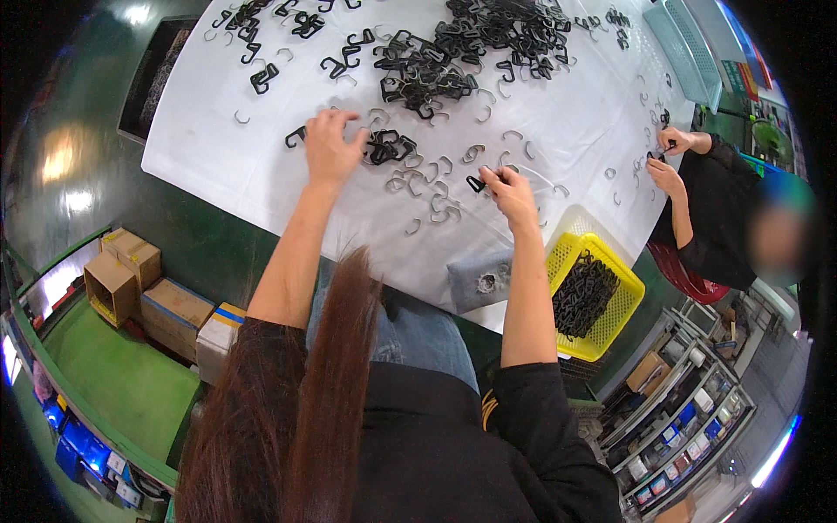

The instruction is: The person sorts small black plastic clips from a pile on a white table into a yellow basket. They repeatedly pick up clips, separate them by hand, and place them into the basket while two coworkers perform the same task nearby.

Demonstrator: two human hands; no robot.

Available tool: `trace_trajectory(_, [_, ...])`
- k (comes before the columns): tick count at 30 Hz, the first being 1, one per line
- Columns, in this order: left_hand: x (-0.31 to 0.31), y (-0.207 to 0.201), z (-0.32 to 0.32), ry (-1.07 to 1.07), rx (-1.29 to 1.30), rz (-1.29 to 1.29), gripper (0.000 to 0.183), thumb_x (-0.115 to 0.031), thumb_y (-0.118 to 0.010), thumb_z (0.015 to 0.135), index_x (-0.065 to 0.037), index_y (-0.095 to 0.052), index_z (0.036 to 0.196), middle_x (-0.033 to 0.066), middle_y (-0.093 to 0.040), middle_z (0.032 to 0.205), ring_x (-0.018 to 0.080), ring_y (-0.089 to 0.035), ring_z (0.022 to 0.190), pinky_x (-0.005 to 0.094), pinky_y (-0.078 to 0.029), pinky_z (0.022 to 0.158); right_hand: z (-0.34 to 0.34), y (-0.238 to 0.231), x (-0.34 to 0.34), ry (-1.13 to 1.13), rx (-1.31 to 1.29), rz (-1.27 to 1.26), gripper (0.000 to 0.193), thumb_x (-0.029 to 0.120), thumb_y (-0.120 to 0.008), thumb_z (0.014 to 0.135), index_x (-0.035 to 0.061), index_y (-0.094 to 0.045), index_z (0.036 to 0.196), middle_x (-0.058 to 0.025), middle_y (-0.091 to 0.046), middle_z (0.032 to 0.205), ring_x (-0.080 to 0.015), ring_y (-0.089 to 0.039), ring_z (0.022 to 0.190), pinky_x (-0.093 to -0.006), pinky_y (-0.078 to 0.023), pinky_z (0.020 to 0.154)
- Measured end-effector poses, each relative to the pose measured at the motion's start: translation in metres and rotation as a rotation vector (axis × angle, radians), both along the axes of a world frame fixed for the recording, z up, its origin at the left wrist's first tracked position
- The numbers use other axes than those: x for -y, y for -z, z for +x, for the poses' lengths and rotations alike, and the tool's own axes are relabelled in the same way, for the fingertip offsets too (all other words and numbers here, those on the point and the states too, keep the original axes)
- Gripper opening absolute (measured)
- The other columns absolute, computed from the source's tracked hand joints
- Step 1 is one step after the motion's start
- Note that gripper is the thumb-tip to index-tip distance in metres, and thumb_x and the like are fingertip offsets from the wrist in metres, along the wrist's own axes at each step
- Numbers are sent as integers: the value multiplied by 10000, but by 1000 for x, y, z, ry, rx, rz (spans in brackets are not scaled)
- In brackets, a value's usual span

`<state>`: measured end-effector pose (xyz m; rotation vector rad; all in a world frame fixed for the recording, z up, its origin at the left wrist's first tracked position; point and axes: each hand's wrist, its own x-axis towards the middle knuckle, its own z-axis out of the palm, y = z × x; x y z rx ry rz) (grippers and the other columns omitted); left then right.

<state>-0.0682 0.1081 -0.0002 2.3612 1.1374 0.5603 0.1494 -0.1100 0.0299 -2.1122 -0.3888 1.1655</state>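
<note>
My right hand (513, 199) pinches a small black plastic hook (475, 183) between thumb and fingertips, over the white-covered table (261, 187). To the left, my left hand (331, 148) reaches over the tabletop with fingers spread and thumb apart, and nothing shows in its grasp. A little group of black hooks (388, 148) lies just right of its thumb, and a single hook lies by its left side. Between my hands, loose C-shaped metal rings (418, 183) are scattered. Farther away is a large heap of black hooks (497, 39).
A yellow basket (632, 305) full of black pieces stands right of my right forearm. Blue-grey cloth (479, 279) lies at the near table edge. Across at the right, a co-worker's hands (670, 161) handle a small piece. A pale blue basket (684, 52) sits at the far right.
</note>
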Motion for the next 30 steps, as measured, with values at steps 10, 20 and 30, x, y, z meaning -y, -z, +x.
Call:
trace_trajectory(10, [1,-17,-7,5,153,-949,312,-190,-720,751,-78,-621,1025,25,-646,882,127,-598,783,284,-472,689,-8,-12,-12,300,-658,561,269,313,-629,852,64,-591,946,-64,-613,851,-175,-581,720,-217,-400,517])
trace_trajectory(20, [-54,-27,-55,-208,856,-1601,214,-298,-643,835,-89,-610,860,-10,-600,730,116,-554,649,269,-460,616,-104,21,-124,-414,599,-124,276,329,-692,749,68,-652,830,-141,-662,808,-344,-633,762,-403,-490,651])
trace_trajectory(30, [10,-9,-32,29,-292,-192,398,-337,-675,757,-108,-545,1055,70,-607,1004,286,-620,818,390,-494,695,-46,-3,-84,52,-604,234,176,201,-641,843,48,-556,870,38,-437,618,-62,-374,529,-215,-265,450])
